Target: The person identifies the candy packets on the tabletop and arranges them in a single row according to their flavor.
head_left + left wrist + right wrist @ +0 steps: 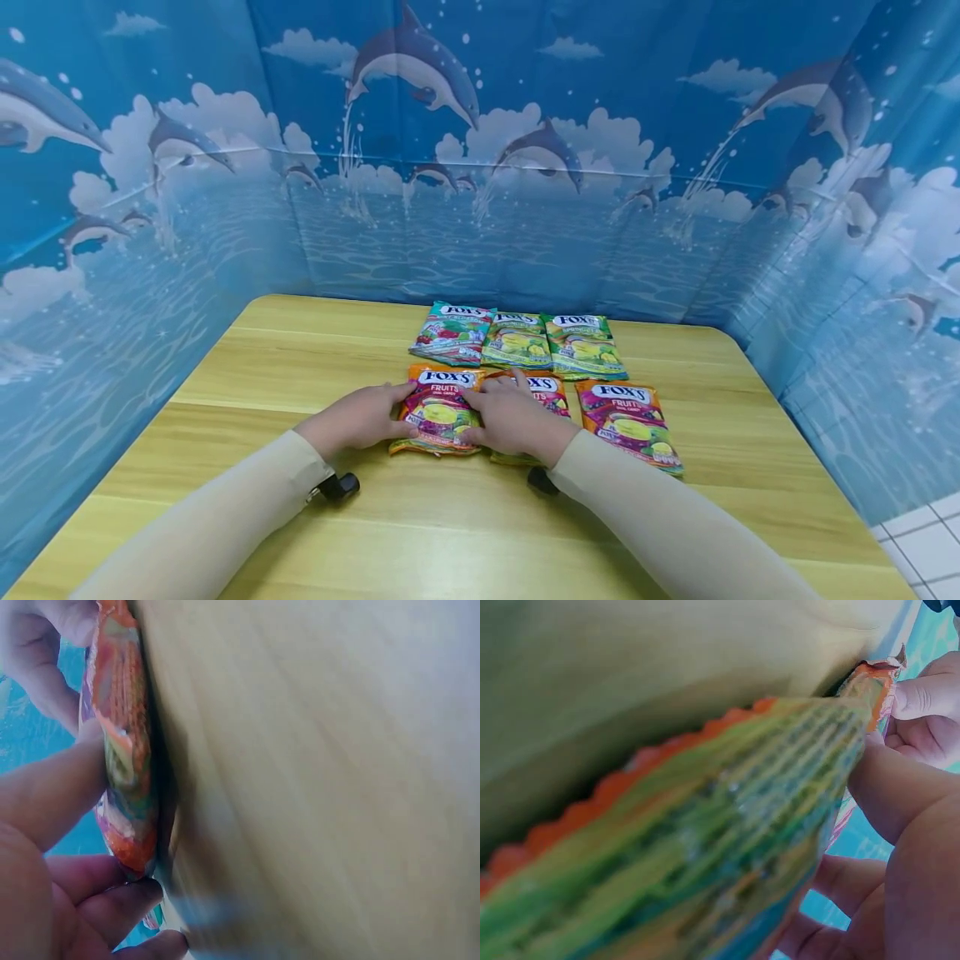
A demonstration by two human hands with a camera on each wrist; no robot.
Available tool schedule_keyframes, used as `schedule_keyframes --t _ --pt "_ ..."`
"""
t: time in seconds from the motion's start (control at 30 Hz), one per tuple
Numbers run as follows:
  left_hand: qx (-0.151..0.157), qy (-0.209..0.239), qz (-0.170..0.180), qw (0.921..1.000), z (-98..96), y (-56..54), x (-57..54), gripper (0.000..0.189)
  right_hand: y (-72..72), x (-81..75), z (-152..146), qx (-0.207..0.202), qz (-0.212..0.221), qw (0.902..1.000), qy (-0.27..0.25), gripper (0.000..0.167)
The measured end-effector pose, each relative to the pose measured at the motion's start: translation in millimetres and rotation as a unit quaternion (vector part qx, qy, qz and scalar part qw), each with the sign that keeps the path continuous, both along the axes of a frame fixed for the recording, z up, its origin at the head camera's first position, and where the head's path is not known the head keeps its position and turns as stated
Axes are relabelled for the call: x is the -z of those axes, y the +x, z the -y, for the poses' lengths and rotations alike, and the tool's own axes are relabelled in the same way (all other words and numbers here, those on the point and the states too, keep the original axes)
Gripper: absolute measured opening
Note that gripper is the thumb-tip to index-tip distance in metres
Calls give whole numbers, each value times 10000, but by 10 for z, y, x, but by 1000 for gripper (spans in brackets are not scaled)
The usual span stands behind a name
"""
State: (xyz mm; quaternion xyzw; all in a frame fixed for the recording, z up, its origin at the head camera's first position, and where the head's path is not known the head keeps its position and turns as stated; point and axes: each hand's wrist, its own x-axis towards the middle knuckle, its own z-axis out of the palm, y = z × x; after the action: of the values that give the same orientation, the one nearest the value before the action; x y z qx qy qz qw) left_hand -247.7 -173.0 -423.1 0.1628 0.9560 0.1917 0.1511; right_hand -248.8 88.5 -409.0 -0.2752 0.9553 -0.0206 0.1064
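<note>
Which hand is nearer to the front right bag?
Right. The right hand lies across the front middle bag, left of the front right bag; the left hand is farther off, at the left edge of the front left bag.

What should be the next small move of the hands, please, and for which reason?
Probably the left hand and right hand should gently let go of the front-left orange packet. It seems to rest on the table, roughly in a row with the middle orange packet and right orange packet, so I see little reason to hold it longer.
</note>
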Motion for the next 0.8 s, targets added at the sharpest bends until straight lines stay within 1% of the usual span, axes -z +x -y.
schedule_keyframes --t 0.13,0.27,0.4,0.5,0.67,0.8 --pt "-53 167 25 9998 -13 10 -6 88 -14 -8 40 75 87 9999 84 82" --pt "-113 251 53 9996 -20 22 -3 89 -14 -12 83 213 193 9996 -52 83" --pt "-151 311 48 9994 -30 35 -10 88 8 -1 131 491 260 9977 -395 81" --pt "-251 450 59 9987 -30 50 -25 86 34 2 185 683 268 9947 -723 79" --pt "-533 691 0 9962 21 80 -56 81 77 11 312 773 358 9892 -1195 78" --pt "-646 723 -132 9952 132 93 -64 79 99 13 425 791 378 9872 -1331 79"
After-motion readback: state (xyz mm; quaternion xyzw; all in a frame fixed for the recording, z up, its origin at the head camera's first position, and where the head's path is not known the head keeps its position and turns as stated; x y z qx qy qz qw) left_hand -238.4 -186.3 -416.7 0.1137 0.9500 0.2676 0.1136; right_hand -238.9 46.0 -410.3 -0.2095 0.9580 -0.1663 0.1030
